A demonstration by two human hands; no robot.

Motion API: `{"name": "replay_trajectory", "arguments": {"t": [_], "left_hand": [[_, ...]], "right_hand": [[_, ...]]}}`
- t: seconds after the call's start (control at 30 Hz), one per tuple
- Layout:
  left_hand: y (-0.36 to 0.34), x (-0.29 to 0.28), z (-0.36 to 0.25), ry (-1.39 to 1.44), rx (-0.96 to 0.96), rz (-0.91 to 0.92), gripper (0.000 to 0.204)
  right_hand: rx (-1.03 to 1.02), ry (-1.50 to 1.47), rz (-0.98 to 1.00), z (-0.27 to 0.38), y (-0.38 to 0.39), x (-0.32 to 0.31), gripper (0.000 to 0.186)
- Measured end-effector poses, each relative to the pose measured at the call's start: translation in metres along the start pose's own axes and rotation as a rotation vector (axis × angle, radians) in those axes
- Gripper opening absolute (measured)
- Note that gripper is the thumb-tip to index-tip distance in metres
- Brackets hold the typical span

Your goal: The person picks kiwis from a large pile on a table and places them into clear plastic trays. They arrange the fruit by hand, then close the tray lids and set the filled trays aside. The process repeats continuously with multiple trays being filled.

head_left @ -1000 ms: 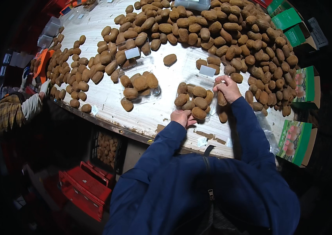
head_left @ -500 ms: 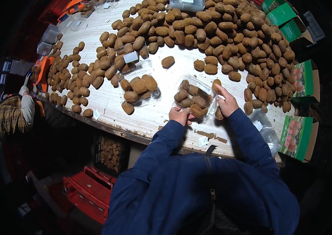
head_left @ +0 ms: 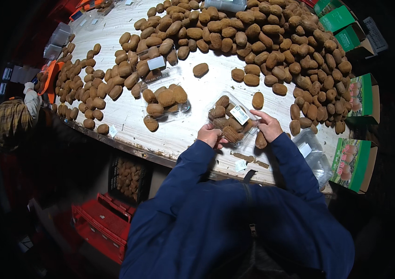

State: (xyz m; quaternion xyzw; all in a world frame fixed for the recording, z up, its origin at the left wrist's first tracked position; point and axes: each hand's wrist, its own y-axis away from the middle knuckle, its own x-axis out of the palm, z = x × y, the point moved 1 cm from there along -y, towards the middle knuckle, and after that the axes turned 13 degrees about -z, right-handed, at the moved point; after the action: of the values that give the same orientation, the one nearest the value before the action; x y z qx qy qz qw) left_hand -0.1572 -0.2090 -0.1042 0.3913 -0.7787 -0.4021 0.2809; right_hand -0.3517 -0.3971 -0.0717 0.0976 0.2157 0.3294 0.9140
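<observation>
A clear plastic clamshell box (head_left: 219,100) with several brown kiwifruit inside sits in front of me, its lid lying over the fruit. A white label (head_left: 239,115) is on the lid. My left hand (head_left: 211,136) grips the box at its near left corner, fingers curled against it. On the opposite side, my right hand (head_left: 270,126) pinches the box's right edge. One loose kiwifruit (head_left: 261,140) lies under my right hand, and another kiwifruit (head_left: 258,100) rests just beyond it.
A second clamshell (head_left: 185,111) holding kiwifruit stands to the left, its lid folded back. A large kiwifruit heap (head_left: 295,51) fills the far right. Empty clamshells (head_left: 310,153) and green printed cartons (head_left: 353,162) are at right. Another person (head_left: 18,121) works at far left.
The clamshell's lid, with its label, has come down flatter over the fruit. My right hand has moved off the kiwifruit beyond it and onto the box's edge.
</observation>
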Motion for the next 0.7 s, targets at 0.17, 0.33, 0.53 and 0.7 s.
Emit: {"name": "replay_trajectory", "arguments": {"t": [0.17,0.33,0.53,0.7], "left_hand": [[0.002,-0.009,0.010,-0.098,-0.014,-0.040,0.028],[0.009,-0.010,0.019,-0.096,-0.013,-0.051,0.030],[0.019,-0.028,0.031,-0.017,-0.049,0.020,0.043],[0.037,-0.050,0.042,0.161,-0.098,0.073,0.057]], "right_hand": [[0.194,-0.227,0.016,-0.010,0.004,-0.003,0.041],[0.265,-0.315,-0.041,-0.028,0.006,-0.002,0.038],[0.253,-0.421,-0.108,-0.044,0.010,0.010,0.036],[-0.127,0.302,-0.354,-0.021,-0.005,0.008,0.036]]}}
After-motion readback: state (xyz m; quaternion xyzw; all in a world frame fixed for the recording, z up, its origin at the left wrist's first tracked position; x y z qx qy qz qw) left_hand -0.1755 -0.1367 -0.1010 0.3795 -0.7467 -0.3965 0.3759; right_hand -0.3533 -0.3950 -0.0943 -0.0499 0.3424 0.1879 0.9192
